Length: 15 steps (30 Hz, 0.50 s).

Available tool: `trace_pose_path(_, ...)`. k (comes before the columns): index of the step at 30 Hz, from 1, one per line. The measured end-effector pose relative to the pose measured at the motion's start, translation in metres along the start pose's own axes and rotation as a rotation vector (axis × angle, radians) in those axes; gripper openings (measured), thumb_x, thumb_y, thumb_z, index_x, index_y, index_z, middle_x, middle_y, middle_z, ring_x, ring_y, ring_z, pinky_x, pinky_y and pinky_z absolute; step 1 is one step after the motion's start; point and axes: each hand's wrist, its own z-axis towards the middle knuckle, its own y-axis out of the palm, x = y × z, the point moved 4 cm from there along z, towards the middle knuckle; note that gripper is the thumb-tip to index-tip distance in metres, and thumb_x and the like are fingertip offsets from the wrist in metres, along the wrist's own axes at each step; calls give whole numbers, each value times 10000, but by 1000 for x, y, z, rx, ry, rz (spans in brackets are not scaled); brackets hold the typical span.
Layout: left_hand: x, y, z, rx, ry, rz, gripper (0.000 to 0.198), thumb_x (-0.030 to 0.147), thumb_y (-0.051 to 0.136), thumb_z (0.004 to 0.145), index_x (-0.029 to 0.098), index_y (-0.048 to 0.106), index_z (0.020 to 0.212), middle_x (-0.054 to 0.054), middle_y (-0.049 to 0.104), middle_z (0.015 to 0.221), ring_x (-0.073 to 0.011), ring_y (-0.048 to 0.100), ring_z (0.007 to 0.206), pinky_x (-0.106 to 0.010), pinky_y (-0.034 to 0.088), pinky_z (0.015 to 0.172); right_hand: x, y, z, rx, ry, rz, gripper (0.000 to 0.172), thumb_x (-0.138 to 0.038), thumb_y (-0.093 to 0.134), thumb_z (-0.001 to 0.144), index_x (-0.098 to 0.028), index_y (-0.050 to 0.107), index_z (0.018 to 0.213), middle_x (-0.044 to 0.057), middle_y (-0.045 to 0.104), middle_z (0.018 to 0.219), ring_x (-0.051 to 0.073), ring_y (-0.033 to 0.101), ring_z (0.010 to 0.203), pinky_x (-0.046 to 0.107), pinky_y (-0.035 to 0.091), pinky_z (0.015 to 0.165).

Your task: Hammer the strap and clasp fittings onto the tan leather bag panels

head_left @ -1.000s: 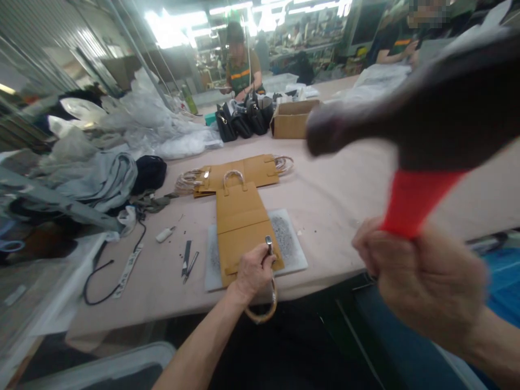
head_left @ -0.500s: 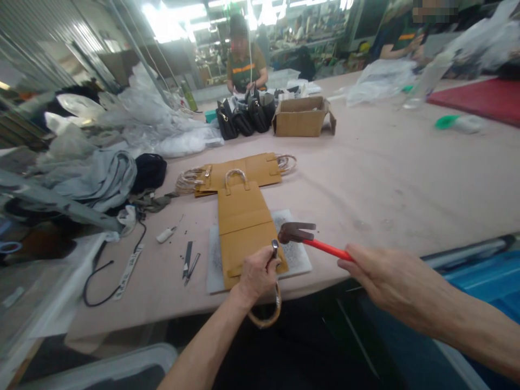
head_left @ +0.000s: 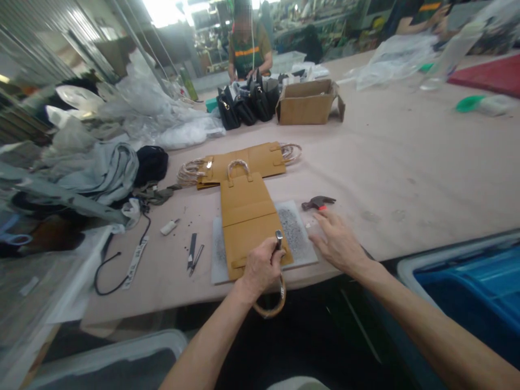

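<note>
My left hand [head_left: 262,265] is closed around a short metal punch [head_left: 278,238], held upright over the near right part of a tan leather bag panel [head_left: 247,216]. One wrapped handle [head_left: 282,295] of the panel hangs past the table edge below that hand; another handle [head_left: 239,168] is at its far end. Under the panel lies a pale speckled slab [head_left: 294,225]. Right of the slab, a claw hammer [head_left: 319,203] with a red handle rests on the table. My right hand [head_left: 335,241] is over the handle, fingers apart, hiding most of it.
More tan panels [head_left: 260,160] with wrapped handles lie stacked behind. On the left are a flat blade [head_left: 192,250], a pen-like tool [head_left: 197,260] and a black cord [head_left: 106,292]. Black bags [head_left: 244,108] and a cardboard box [head_left: 304,108] stand farther back, near a co-worker [head_left: 249,54].
My right hand has lowered the hammer from beside the punch onto the table at the right, and its fingers have loosened. My left hand keeps the punch on the panel.
</note>
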Motion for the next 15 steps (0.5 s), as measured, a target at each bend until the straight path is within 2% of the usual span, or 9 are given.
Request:
trace_pose_path(2, 1, 1, -1, -3, 4, -23, 123, 171, 563, 935, 192, 643, 1025, -89, 746, 1017, -222, 719, 971, -329, 555, 883, -26, 20, -3, -51, -184, 34, 444, -284, 577, 922, -169, 559, 1350, 196, 529, 1441, 340, 506, 1303, 532, 412, 1085)
trace_pose_path(5, -1, 3, 1, 9, -51, -147, 141, 189, 566, 931, 196, 681, 1012, -87, 758, 1016, -216, 722, 986, -342, 563, 915, -51, 45, -11, -157, -271, 34, 459, -265, 612, 900, -166, 572, 1346, 184, 531, 1432, 341, 471, 1333, 548, 362, 1134)
trace_pose_path(6, -5, 1, 5, 47, -116, -232, 138, 222, 569, 938, 193, 691, 996, -86, 763, 997, -213, 728, 964, -345, 572, 901, -54, 49, -12, -165, -264, 21, 488, -262, 621, 896, -149, 562, 1366, 193, 524, 1436, 349, 452, 1351, 559, 335, 1156)
trace_pose_path(8, -18, -13, 12, 206, -290, -466, 207, 343, 569, 955, 177, 693, 965, -89, 768, 940, -204, 740, 881, -354, 597, 840, -55, 52, -15, -175, -241, 11, 551, -269, 639, 893, -129, 530, 1415, 205, 506, 1455, 358, 424, 1380, 567, 298, 1186)
trace_pose_path(10, -36, -40, 18, 417, -435, -682, 328, 470, 583, 931, 155, 675, 942, -92, 765, 898, -197, 744, 812, -368, 615, 796, -53, 51, -15, -193, -228, 24, 575, -281, 658, 888, -136, 526, 1429, 203, 501, 1465, 359, 426, 1382, 571, 297, 1191)
trace_pose_path(12, -57, -81, 21, 548, -503, -702, 371, 506, 654, 856, 140, 669, 912, -83, 760, 872, -192, 741, 788, -372, 620, 797, -52, 49, -14, -202, -224, 43, 582, -289, 675, 878, -140, 536, 1423, 203, 504, 1461, 361, 433, 1374, 576, 304, 1189)
trace_pose_path(14, -81, -130, 15, 562, -570, -456, 366, 495, 680, 808, 135, 690, 872, -70, 751, 816, -204, 733, 770, -354, 615, 766, -51, 47, -14, -193, -222, 59, 588, -292, 685, 870, -135, 544, 1419, 204, 508, 1457, 364, 438, 1366, 580, 310, 1188)
trace_pose_path(15, -94, -153, 9, 527, -616, -278, 347, 484, 668, 803, 140, 699, 844, -72, 751, 803, -224, 733, 782, -357, 609, 765, -50, 47, -13, -185, -221, 65, 592, -293, 686, 867, -133, 545, 1419, 204, 510, 1455, 365, 441, 1363, 583, 312, 1187)
